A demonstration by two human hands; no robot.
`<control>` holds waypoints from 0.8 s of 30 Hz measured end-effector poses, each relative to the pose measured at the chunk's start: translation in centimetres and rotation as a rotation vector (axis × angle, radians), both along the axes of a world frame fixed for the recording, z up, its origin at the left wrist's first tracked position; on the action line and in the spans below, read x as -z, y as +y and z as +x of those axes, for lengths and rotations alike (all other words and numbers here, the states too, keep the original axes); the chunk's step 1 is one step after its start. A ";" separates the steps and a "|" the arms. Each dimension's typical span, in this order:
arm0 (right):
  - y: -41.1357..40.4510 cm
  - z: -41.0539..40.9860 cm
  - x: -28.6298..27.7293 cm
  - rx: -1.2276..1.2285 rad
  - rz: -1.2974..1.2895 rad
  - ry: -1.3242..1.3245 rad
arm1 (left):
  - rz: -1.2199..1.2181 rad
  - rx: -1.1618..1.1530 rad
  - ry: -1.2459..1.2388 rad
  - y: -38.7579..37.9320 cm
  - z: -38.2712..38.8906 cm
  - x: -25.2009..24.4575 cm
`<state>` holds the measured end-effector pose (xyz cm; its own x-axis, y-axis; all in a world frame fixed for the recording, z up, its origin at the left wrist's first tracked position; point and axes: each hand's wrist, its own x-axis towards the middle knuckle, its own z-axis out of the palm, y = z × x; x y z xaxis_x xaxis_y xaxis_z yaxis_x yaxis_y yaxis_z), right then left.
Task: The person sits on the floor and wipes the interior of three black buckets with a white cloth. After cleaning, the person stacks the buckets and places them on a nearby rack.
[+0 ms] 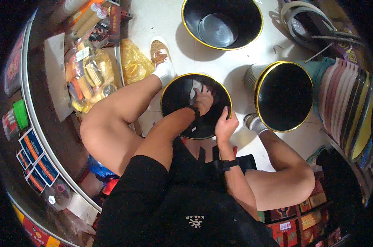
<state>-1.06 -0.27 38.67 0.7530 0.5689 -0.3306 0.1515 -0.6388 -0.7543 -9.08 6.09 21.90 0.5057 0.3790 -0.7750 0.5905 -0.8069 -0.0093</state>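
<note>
My left hand (204,99) is inside a black bin with a gold rim (165,89), its fingers spread near the inner wall. A pale, crumpled piece (195,87), perhaps cloth or paper, lies against its fingers; whether the hand grips it is unclear. My right hand (226,125) grips the right side of the same bin's rim, thumb on top. The bin stands between my bent legs. A larger, open black bin with a gold rim (219,29) is beyond it. To the right, another black gold-rimmed bin (284,97) leans over with its mouth towards me.
Packed brushes and combs (92,75) and a yellow plastic bag (135,63) are at the left, beside a shelf edge (35,105). Stacked coloured plastic basins or stools (344,102) stand at the right, below round pan-like items (307,26). Red boxes (285,231) lie lower right.
</note>
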 end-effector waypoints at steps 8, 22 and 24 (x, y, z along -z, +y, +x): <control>-0.2 -0.1 0.4 -0.028 0.020 -0.030 | -0.090 0.351 -0.153 0.7 -2.5 0.3; -0.3 -0.3 0.7 -0.022 -0.105 -0.053 | 0.046 -0.123 -0.082 0.3 0.2 3.8; -0.2 -0.4 0.6 0.002 -0.117 -0.052 | 0.024 0.047 -0.164 0.2 -0.3 3.2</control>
<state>-1.44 -0.47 38.05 0.7721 0.5270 -0.3552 0.1865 -0.7222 -0.6661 -9.41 6.29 18.67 0.6425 0.3693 -0.6715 0.5475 -0.8343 0.0649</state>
